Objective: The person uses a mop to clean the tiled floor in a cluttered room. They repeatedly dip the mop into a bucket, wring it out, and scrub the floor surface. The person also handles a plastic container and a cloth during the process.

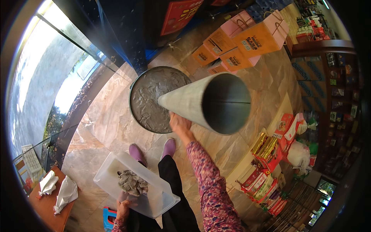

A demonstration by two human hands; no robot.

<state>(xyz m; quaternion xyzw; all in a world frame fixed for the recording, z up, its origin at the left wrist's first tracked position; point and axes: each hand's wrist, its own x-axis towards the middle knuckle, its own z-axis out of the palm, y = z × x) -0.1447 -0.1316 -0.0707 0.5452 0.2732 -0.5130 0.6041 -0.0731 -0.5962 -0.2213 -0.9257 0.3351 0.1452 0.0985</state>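
Note:
A long grey tube point(185, 98), perhaps metal, with a wide open end at the right, extends over a round tub of grey, wet-looking material point(153, 101). Against the tube's lower side is my right hand point(180, 124); its fingers are partly hidden and slightly blurred, so its grip cannot be made out fully. My left hand point(124, 206) holds a translucent plastic bin point(158, 200) by its lower left side. Inside the bin lies a crumpled grey-brown cloth point(132, 182). The tube's narrow-looking far end hides part of the tub's contents.
Orange and pink gift bags point(232, 43) stand on the tiled floor beyond the tub. Packaged goods point(269, 174) are piled at the right, beside dark shelves. At lower left are a wooden table point(62, 214) with white wrapped bundles and a blue-and-red object point(108, 219). A glass door is at the left.

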